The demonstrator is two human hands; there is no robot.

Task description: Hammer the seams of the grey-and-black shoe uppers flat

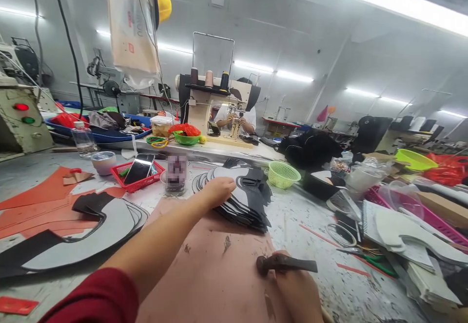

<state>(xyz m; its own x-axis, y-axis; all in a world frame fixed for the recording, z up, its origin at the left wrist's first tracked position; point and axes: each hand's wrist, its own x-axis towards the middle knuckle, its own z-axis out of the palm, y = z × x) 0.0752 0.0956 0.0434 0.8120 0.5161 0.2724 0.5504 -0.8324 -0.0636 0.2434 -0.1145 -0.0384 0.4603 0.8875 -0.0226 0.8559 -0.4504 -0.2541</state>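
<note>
My left hand (219, 192) reaches forward over a stack of curved black and white cut pieces (252, 206). Its fingers are curled in at the top of the stack, and whatever they pinch there is hidden. At the lower right, my right hand (298, 286) is wrapped round a hammer (287, 263), the dark head showing above the fist. Under both arms lies a worn pinkish work board (212, 264), its surface scuffed. A second fan of curved grey-white and black pieces (91, 235) is spread to the left of my left forearm.
Beyond the stack stand a green basket (284, 174), a pixelated container (176, 174) and a red basket (137, 173) holding a phone. Orange sheets (47, 206) lie left; scissors (380, 262) and paper patterns (405, 230) right. A person works behind a sewing machine (219, 99).
</note>
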